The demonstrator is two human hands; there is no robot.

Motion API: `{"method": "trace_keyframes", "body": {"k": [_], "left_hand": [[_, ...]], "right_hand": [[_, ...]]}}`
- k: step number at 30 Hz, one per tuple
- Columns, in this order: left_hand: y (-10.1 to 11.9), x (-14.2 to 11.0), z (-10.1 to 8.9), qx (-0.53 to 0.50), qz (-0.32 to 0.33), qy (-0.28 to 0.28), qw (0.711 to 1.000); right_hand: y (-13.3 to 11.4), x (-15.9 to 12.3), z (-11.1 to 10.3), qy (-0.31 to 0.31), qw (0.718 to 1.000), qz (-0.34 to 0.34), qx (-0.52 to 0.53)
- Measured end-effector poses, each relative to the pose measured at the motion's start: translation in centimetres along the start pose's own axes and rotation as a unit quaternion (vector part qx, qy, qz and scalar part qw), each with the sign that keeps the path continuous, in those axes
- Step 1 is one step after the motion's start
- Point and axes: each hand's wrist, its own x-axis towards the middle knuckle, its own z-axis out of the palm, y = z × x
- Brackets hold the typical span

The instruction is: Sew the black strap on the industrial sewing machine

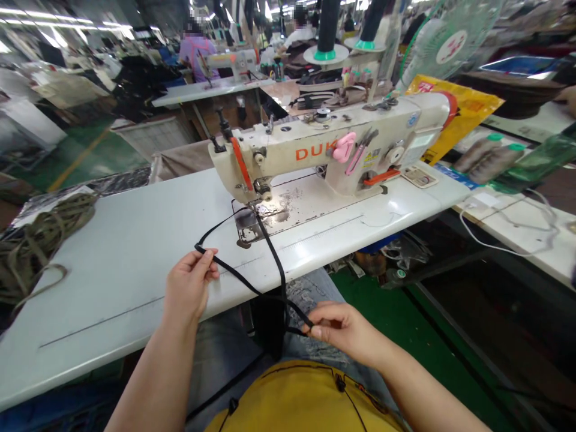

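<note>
A narrow black strap [238, 276] stretches between my two hands in front of the sewing machine [288, 141]. My left hand [191, 279], over the table's front part, pinches it where it bends back toward the needle area. Lower and to the right, above my lap, my right hand [339, 330] pinches another stretch of it between thumb and fingertips. One length runs from under the presser foot [254, 203] down over the table edge and crosses the stretch between my hands. Whether all the black lengths are one piece, I cannot tell.
The white sewing table [148, 240] carries a pile of olive straps [54, 246] at its left. Thread cones [490, 157], a yellow bag [450, 120] and a fan [450, 45] stand at the right. A white cable [499, 243] loops over the side table.
</note>
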Motion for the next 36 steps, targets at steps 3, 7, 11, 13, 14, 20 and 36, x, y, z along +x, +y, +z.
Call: {"method": "trace_keyframes", "body": {"k": [3, 7, 11, 13, 14, 20, 36], "left_hand": [[0.1, -0.3, -0.1, -0.013, 0.004, -0.016, 1.0], [0.4, -0.7, -0.7, -0.022, 0.022, -0.068, 0.997], [1.1, -1.3, -1.6, 0.034, 0.072, -0.209, 0.975], [1.5, -1.3, -1.9, 0.035, 0.091, -0.242, 0.965], [1.6, -1.3, -2.0, 0.023, 0.093, -0.252, 0.963], [1.9, 0.3, -1.9, -0.099, -0.083, -0.277, 0.952], [3.6, 9.0, 3.8, -0.197, -0.241, -0.199, 0.929]], "right_hand": [[-2.0, 1.5, 2.3, -0.07, 0.987, -0.118, -0.084], [-3.1, 3.5, 2.8, -0.002, 0.946, -0.183, -0.267], [-3.5, 4.6, 1.4, 0.067, 0.906, -0.261, -0.327], [-3.7, 4.9, 0.8, 0.112, 0.881, -0.29, -0.356], [-3.7, 5.1, 0.6, 0.131, 0.866, -0.299, -0.378], [-2.2, 7.3, 0.2, 0.085, 0.735, -0.284, -0.61], [-6.4, 17.6, -1.2, 0.076, 0.704, -0.388, -0.59]]}}
